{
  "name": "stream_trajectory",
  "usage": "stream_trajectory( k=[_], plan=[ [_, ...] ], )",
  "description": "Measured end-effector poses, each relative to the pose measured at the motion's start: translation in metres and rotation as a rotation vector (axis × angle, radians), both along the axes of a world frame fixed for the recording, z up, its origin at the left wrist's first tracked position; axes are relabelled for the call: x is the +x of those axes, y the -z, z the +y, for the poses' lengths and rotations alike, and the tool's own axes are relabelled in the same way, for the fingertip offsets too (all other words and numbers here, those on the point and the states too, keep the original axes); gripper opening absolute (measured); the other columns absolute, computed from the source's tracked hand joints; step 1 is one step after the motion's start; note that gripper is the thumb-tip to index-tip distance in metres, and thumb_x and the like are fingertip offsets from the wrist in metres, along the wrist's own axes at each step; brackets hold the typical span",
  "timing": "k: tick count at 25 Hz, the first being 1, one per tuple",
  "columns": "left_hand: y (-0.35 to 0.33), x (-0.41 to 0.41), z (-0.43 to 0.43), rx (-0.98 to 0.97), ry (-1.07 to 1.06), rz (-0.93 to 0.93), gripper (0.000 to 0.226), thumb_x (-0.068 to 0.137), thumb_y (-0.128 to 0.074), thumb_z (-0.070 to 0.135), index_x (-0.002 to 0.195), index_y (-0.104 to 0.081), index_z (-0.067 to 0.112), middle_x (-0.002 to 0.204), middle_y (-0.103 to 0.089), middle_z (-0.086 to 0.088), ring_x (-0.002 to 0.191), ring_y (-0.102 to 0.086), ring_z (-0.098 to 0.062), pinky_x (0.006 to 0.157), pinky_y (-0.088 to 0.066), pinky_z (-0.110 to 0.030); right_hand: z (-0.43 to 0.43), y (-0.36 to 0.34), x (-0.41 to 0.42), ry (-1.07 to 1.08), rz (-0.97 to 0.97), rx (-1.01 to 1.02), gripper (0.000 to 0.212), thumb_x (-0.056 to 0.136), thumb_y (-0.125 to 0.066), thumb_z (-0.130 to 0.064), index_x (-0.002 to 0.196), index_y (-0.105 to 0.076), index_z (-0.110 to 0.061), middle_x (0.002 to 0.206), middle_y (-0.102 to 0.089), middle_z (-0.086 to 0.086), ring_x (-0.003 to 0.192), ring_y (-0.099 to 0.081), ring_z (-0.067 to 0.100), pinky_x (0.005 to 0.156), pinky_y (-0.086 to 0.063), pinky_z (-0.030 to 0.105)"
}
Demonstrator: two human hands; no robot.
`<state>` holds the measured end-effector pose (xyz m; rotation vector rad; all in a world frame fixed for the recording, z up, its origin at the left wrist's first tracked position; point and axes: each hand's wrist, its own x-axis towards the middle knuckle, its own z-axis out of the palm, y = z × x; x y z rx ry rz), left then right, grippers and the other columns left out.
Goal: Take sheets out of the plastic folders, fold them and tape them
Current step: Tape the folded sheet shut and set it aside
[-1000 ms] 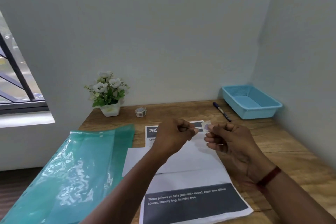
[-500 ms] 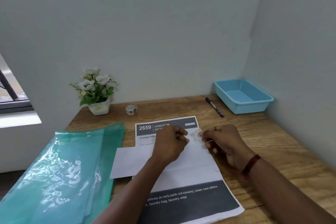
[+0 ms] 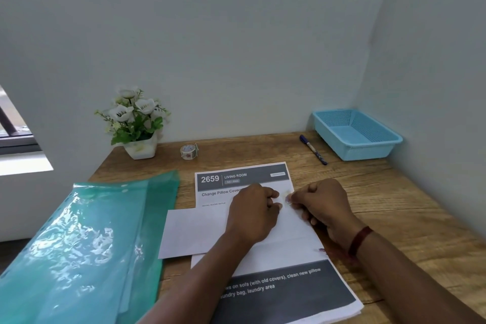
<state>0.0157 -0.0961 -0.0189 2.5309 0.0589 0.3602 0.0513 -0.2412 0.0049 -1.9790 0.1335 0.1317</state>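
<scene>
White paper, one folded sheet (image 3: 194,231), lay out of the green plastic folders (image 3: 86,244) on a printed sheet (image 3: 236,179) at the middle of the desk (image 3: 394,205). We judged taping just begun. Our left hand (image 3: 252,216) and right hand (image 3: 323,208), fingers curled, pinched a small clear tape piece (image 3: 285,196) between them over it
</scene>
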Motion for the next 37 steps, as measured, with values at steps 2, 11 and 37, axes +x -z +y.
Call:
stream_trajectory(
  k=[2, 11, 37],
  plan=[
    [0.001, -0.001, -0.001, 0.058, 0.036, -0.006, 0.032, 0.094, -0.057, 0.034, 0.124, -0.065, 0.027, 0.106, -0.066, 0.006, 0.104, -0.060, -0.014, 0.089, -0.044, -0.028, 0.001, 0.001, 0.000, 0.004, -0.023, -0.035, 0.016, 0.074, -0.082, -0.013, 0.064, -0.073, -0.005, 0.055, -0.068, 0.007, 0.035, -0.054, 0.011, 0.039, -0.041, 0.021],
    [0.002, -0.004, -0.007, 0.140, 0.100, -0.054, 0.035, 0.099, -0.047, 0.036, 0.130, -0.060, 0.029, 0.111, -0.058, -0.003, 0.103, -0.058, -0.021, 0.085, -0.045, -0.030, 0.003, 0.005, -0.002, 0.007, -0.116, -0.116, 0.015, 0.075, -0.079, -0.011, 0.062, -0.073, -0.009, 0.055, -0.069, 0.005, 0.036, -0.059, 0.011, 0.042, -0.049, 0.022],
    [-0.004, -0.005, -0.018, 0.209, 0.031, -0.015, 0.036, 0.100, -0.041, 0.036, 0.125, -0.066, 0.026, 0.110, -0.060, -0.012, 0.096, -0.059, -0.027, 0.080, -0.046, -0.033, 0.002, 0.003, 0.009, 0.017, -0.039, -0.169, 0.029, 0.071, -0.084, -0.016, 0.086, -0.060, -0.012, 0.073, -0.069, 0.011, 0.040, -0.058, 0.018, 0.043, -0.050, 0.028]
  ],
)
